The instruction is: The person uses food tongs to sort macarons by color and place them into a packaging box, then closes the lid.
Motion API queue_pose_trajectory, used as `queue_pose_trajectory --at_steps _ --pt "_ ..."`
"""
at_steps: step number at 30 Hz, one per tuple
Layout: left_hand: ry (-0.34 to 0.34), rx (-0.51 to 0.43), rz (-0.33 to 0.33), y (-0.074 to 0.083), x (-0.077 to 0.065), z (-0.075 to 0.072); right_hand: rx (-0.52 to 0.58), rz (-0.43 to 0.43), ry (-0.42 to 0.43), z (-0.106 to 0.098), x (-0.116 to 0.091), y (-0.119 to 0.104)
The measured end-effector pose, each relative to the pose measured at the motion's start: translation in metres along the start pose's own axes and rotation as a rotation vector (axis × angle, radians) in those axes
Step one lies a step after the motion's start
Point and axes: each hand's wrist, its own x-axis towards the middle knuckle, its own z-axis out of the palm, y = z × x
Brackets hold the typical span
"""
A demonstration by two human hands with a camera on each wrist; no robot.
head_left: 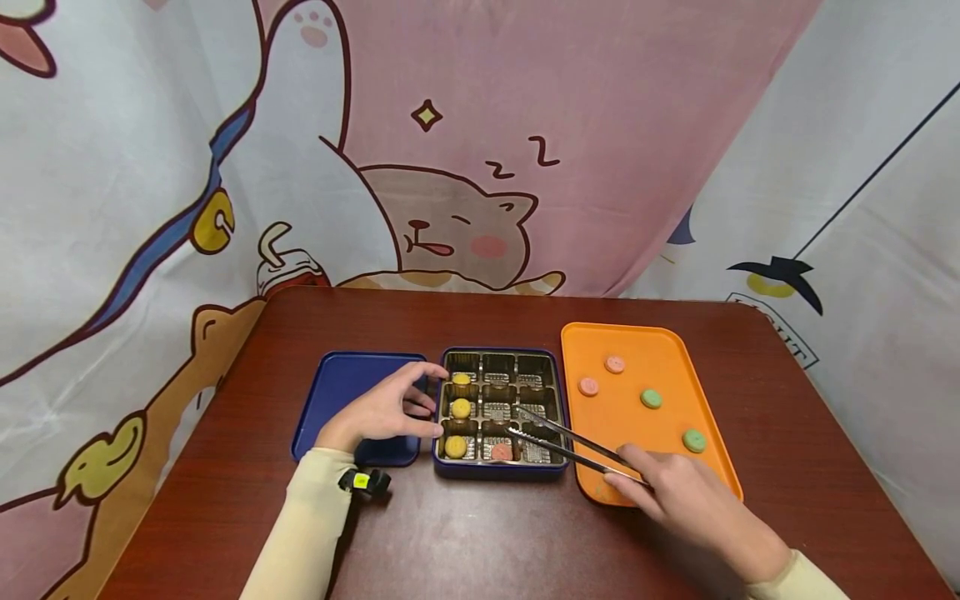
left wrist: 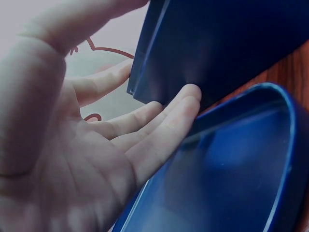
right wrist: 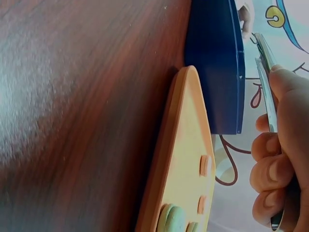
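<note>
Tongs point(head_left: 573, 456) gripped, R hand point(head_left: 686, 500); L hand point(head_left: 393, 406) spread at box point(head_left: 501, 472), 9 o'clock; pink sweet point(head_left: 501, 452) poss. nudged if tongs dip.

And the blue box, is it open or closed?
The blue box is open: its compartments lie uncovered, and yellow cookies show inside.

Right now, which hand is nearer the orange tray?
Right. The right hand is at the near end of the tray; the left hand is across the blue box from it.
</note>
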Motion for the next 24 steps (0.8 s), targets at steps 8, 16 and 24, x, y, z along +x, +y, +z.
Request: queue_pose_trajectory --at_steps 8,16,24 --pt "0.002 0.003 -0.005 0.000 0.000 0.000 -0.047 0.069 -0.032 -0.006 -0.001 0.010" --pt "0.002 0.009 -0.019 -0.002 0.000 -0.001 -0.091 0.130 -0.049 -0.011 -0.003 0.021" --pt "0.004 0.008 -0.018 -0.003 0.000 0.000 -0.111 0.151 -0.026 -0.011 -0.007 0.034"
